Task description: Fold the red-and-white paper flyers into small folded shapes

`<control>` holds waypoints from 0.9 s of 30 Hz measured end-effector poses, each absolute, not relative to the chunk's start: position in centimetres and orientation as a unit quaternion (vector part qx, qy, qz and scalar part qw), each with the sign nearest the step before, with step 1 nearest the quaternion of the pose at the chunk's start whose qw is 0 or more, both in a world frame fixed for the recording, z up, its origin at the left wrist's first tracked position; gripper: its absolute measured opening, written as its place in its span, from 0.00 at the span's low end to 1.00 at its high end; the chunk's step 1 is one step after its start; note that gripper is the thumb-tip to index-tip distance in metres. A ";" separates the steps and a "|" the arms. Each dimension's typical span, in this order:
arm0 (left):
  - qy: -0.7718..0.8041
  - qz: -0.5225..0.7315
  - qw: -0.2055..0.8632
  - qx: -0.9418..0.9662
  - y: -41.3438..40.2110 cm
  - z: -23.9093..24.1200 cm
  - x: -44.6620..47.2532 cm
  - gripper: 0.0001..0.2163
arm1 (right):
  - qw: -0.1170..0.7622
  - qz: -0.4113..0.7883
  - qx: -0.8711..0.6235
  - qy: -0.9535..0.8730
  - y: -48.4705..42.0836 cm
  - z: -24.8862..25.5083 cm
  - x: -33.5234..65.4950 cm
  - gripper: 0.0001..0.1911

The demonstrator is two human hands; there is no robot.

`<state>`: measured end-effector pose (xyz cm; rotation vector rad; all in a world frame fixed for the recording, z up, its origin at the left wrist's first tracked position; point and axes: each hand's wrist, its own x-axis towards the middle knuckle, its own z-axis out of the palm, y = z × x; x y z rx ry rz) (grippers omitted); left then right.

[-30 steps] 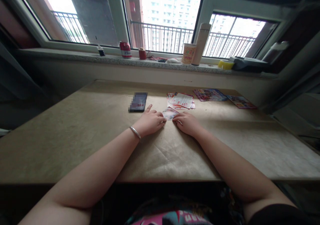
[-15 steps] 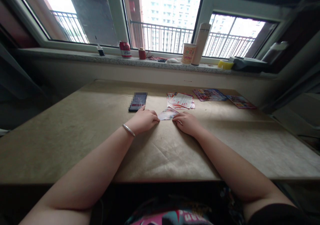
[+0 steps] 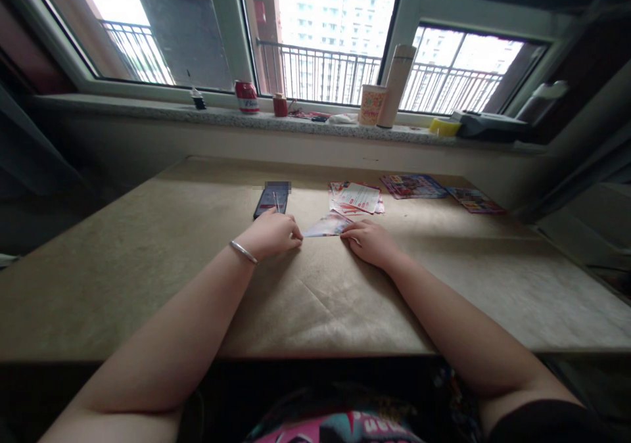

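Note:
A small folded sheet of printed paper (image 3: 326, 225), pale with coloured patches, lies on the table in front of me. My left hand (image 3: 276, 233), with a silver bangle at the wrist, has its fingers closed at the paper's pointed left corner. At the other end, my right hand (image 3: 369, 240) grips the lower right corner with thumb and fingers pressed together. Just beyond my left hand is a dark phone (image 3: 271, 198), its screen lit and its near end partly covered by the hand.
A loose pile of printed leaflets (image 3: 359, 197) lies past the paper. Farther right are colourful printed sheets (image 3: 414, 186) and another such sheet (image 3: 476, 200). On the windowsill (image 3: 305, 122) stand a red can (image 3: 246, 97), a patterned paper cup (image 3: 372, 104) and a tall bottle (image 3: 397, 87).
My left hand has slid left along the paper's near edge to its tip, uncovering more of the paper. My right hand stays in place.

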<state>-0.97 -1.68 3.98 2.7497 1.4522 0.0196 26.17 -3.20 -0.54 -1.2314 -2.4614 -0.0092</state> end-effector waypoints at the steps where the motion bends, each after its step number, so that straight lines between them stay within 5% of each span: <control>1: 0.471 -0.003 0.012 0.882 -1.7 4.2 -1.1 0.10 | 0.194 -0.002 -0.438 -0.878 -3.2 -0.5 26.2 0.15; 9: 0.521 -0.037 0.024 0.853 -1.7 4.8 -1.8 0.13 | 0.194 -0.001 -0.441 -0.876 -3.3 -0.6 26.3 0.15; 22: 0.394 0.163 0.010 0.904 -2.0 0.6 2.9 0.18 | 0.208 0.001 -0.452 -0.867 -3.5 -0.4 25.6 0.10; 27: 0.363 0.161 0.016 0.918 -1.3 -0.2 3.1 0.12 | 0.224 0.016 -0.452 -0.864 -3.6 -0.5 25.1 0.10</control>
